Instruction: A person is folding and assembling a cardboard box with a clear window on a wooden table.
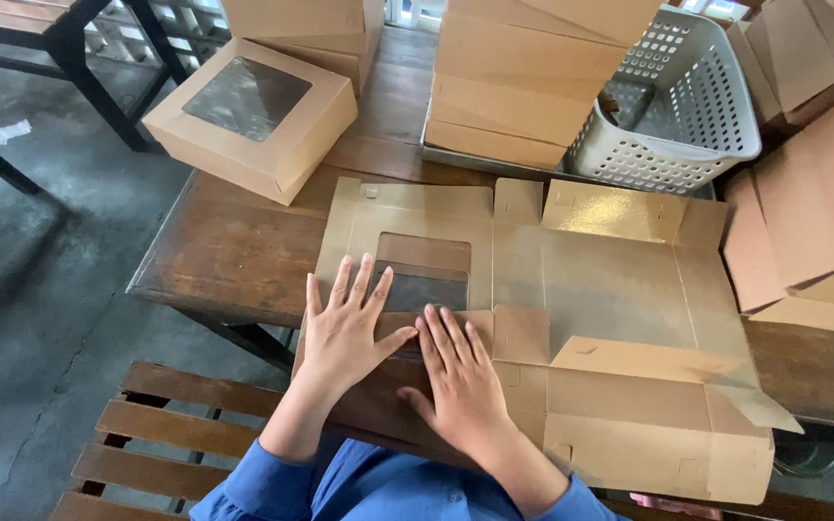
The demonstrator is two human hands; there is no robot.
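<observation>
Both my hands are flat on an unfolded cardboard box blank (571, 318) at lower centre of frame. Left hand (345, 328) presses beside the window cutout, fingers spread and released, gripping nothing. Right hand (460, 371) lies just beside it, fingers straight, palm down on the near flap; also holding nothing. Thumbs nearly meet. Step in hand, as I read it: creasing the near edge panel of the windowed lid section, pressing it down along its score line. Next move probably calls for keeping the fold on the score and holding the panel down while the neighbouring flap gets lifted, without buckling the clear film in the window (422, 280). The blank lies open across the wooden counter (224, 251), inner face up, slightly glossy and golden, kraft brown on the turned flaps. Lower-right panels (649, 425) are already partly raised and hang past the counter's near edge. A finished windowed box (248, 116) sits upper left, well apart. Stacked flat cardboard (523, 77) top centre, white perforated plastic basket (687, 106) just beside it at upper right, more cardboard pieces (813, 222) along the right edge. Slatted wooden bench (156, 434) lower left, blue sleeves (340, 482) at bottom.
</observation>
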